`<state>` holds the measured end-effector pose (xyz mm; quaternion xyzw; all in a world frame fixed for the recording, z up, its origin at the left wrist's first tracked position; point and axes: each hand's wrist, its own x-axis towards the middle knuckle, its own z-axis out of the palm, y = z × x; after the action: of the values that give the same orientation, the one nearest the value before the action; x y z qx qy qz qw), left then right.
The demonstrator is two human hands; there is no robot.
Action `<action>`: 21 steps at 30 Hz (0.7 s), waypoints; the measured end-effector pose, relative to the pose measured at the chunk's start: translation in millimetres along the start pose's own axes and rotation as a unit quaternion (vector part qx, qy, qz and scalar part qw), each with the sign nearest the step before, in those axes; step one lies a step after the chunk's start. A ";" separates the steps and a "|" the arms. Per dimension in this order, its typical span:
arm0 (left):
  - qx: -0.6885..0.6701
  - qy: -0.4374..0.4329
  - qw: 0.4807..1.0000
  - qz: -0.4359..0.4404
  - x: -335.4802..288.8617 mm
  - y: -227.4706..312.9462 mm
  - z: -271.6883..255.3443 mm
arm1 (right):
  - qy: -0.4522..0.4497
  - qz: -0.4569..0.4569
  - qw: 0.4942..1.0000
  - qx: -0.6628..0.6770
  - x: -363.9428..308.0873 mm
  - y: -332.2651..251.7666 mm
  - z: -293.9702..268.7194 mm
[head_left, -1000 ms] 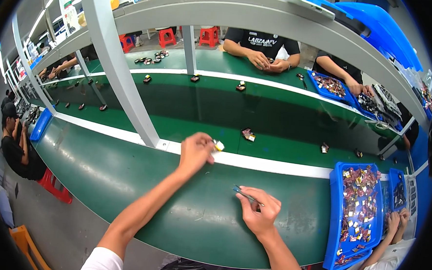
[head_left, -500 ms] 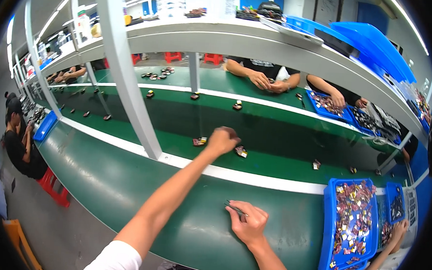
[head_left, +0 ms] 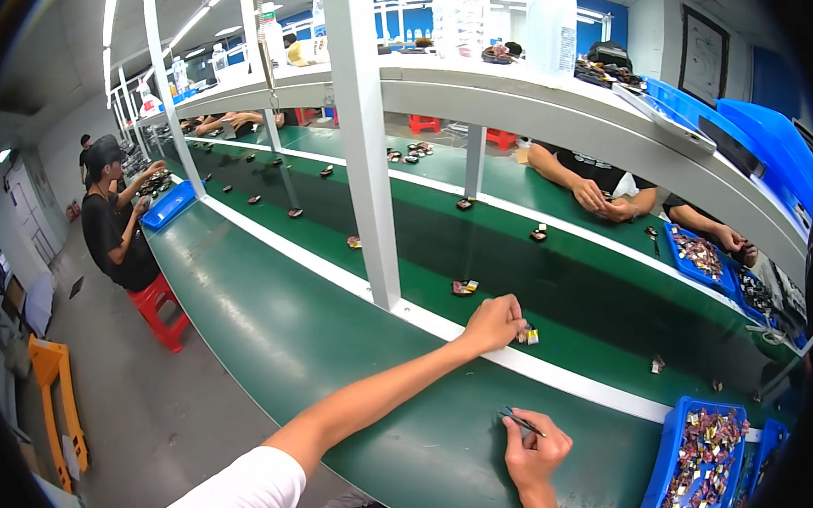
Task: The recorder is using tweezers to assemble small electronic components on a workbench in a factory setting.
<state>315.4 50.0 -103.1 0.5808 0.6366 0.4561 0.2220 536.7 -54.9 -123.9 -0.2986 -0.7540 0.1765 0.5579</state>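
Observation:
My left hand point(head_left: 496, 325) reaches over the near edge of the dark green belt point(head_left: 444, 247). Its fingers are curled together at a small wired part point(head_left: 532, 336) with a yellow and white patch, and they seem to pinch it; the fingertips are partly hidden. Just beyond lies another small wired part point(head_left: 464, 287), reddish and dark with a yellow patch. Above the green near worktop my right hand point(head_left: 540, 448) is closed around slim dark tweezers point(head_left: 524, 422), tips pointing up and left.
A blue tray point(head_left: 670, 452) heaped with small wired parts stands at the right. A white upright post point(head_left: 362, 141) rises left of my left hand, carrying a shelf point(head_left: 543, 105). Co-workers sit across the belt and at the far left, near a blue tray point(head_left: 170, 207).
The view has swung left, shifting the scene rightward. My left hand has come back toward the belt's near edge, onto the small wired part. My right hand still grips the tweezers.

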 end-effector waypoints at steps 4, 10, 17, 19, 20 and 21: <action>-0.113 -0.028 0.991 -0.070 -68.5 14.1 -18.0 | -0.047 0.019 0.999 0.017 -0.3 -3.0 -3.5; -0.204 0.000 0.973 -0.108 -120.0 10.7 -17.3 | -0.017 0.106 0.993 0.056 -6.7 -10.8 2.1; -0.235 -0.020 0.966 -0.107 -129.6 9.0 -13.8 | -0.040 0.269 0.946 0.174 -3.4 -1.0 -7.2; -0.250 -0.030 0.962 -0.104 -132.0 5.8 -12.8 | -0.049 0.321 0.909 0.261 1.5 2.7 -10.5; -0.261 -0.034 0.960 -0.100 -131.7 8.2 -10.7 | -0.038 0.331 0.911 0.245 1.8 4.1 -13.0; -0.250 -0.049 0.960 -0.117 -132.5 10.6 -11.4 | -0.026 0.331 0.906 0.262 1.8 3.4 -11.9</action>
<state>341.9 -79.5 -121.5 0.4499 0.5546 0.5424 0.4425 548.5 -52.0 -120.9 -0.3689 -0.5525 0.5500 0.5061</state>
